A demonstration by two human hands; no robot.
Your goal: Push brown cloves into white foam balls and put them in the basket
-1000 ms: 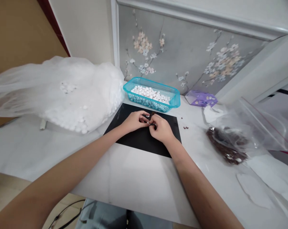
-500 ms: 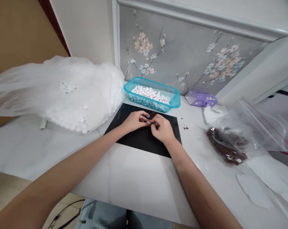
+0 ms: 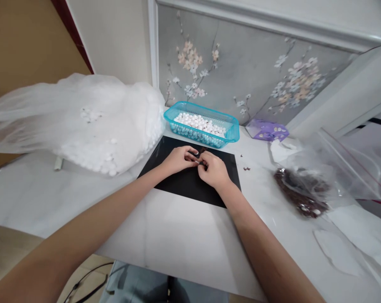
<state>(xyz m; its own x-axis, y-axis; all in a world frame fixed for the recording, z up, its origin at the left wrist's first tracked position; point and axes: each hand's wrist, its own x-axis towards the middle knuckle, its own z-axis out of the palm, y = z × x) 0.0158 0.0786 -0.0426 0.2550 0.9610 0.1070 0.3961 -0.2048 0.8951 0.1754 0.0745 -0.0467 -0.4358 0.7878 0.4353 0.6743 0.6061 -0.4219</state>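
Observation:
Over a black mat (image 3: 190, 191), my left hand (image 3: 179, 160) and my right hand (image 3: 214, 168) meet with their fingertips almost touching. The left thumb and fingers are bent together in a pinch. On the right, the fingers curl in against the thumb. Whatever lies between the fingertips is too small and too covered to name. A few small dark brown pieces (image 3: 203, 149) lie on the mat just beyond the fingers. Behind the mat stands a blue plastic basket (image 3: 233, 134) with many white beads (image 3: 198, 123) in it.
A large translucent bag of white balls (image 3: 114, 122) lies at left. To the right are loose brown bits (image 3: 246, 168), a purple packet (image 3: 269, 131), a clear zip bag with brown pieces (image 3: 299, 191) and white paper scraps (image 3: 338, 252). A flowered panel (image 3: 228, 59) rises behind.
My right fingers have curled in slightly more at the meeting point, and a pale speck seen between the fingertips is less visible. My left hand stays almost in place.

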